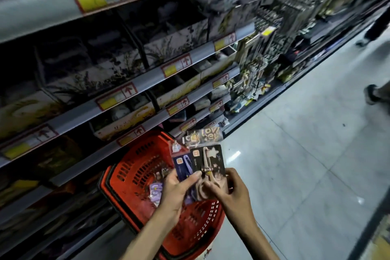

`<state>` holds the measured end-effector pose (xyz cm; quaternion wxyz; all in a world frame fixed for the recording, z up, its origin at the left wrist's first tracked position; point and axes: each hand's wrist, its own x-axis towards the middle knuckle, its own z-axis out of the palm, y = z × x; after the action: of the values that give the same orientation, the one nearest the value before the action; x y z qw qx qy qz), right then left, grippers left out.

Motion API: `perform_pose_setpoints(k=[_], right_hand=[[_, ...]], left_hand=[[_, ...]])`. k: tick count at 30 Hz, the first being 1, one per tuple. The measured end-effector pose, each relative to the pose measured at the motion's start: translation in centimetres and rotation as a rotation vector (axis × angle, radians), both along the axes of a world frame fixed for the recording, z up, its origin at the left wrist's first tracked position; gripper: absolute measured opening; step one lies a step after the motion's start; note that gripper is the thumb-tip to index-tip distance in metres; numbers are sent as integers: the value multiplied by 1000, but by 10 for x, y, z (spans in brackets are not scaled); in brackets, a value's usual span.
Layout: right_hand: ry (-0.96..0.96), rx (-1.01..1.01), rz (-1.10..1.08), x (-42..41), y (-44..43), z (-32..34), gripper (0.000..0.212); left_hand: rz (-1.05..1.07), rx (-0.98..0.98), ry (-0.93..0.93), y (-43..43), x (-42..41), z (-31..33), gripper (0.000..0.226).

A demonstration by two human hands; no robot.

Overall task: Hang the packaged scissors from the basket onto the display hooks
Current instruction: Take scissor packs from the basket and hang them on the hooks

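Observation:
Over the red basket (135,167) I hold a fan of packaged scissors. My left hand (176,193) grips a blue-carded pack (183,164) with its thumb across the front. My right hand (231,191) pinches the lower part of a black-carded pack (209,159) holding beige scissors. Clear hang tabs with printed letters (203,137) stick up above the cards. A purple packaged item (155,192) lies inside the basket. Display hooks with hanging goods (256,63) stand further right along the shelving, blurred.
Shelves (147,78) with boxed goods and red-and-yellow price tags fill the left side. The basket stands on the pale tiled floor (295,154) of the aisle. Another person's legs (373,29) and a shoe (371,94) show at the far right.

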<state>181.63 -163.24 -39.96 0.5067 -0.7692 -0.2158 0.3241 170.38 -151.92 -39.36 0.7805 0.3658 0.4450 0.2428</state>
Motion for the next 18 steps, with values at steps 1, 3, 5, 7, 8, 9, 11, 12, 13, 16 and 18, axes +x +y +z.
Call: perform_pose_setpoints(k=[1, 3, 5, 7, 8, 9, 11, 12, 13, 16, 18], right_hand=[[-13, 2, -1, 1, -5, 7, 33], [-35, 4, -27, 3, -16, 18, 37], [-16, 18, -82, 7, -24, 29, 39], [46, 58, -153, 12, -31, 38, 33], [77, 92, -194, 12, -35, 44, 31], [91, 123, -231, 12, -38, 50, 32], [81, 166, -307, 8, -42, 60, 33], [66, 179, -339, 5, -43, 63, 31], [43, 186, -382, -1, -43, 64, 26], [-35, 166, -525, -25, -46, 65, 14], [-62, 167, -624, -47, -51, 64, 11]], left_hand=[[-16, 2, 3, -2, 4, 2, 22], [-64, 24, 1, -5, 11, 5, 25], [-131, 41, 2, -7, 17, 10, 31], [-204, 55, -6, -9, 20, 12, 37], [-256, 57, -16, -10, 21, 14, 37], [-305, 58, -32, -11, 21, 16, 38], [-410, 72, -63, -11, 17, 17, 37], [-463, 92, -58, -10, 15, 16, 37], [-530, 118, -42, -9, 11, 15, 37], [-669, 162, -5, -3, -4, 7, 41], [-717, 129, -12, 4, -15, 5, 34]])
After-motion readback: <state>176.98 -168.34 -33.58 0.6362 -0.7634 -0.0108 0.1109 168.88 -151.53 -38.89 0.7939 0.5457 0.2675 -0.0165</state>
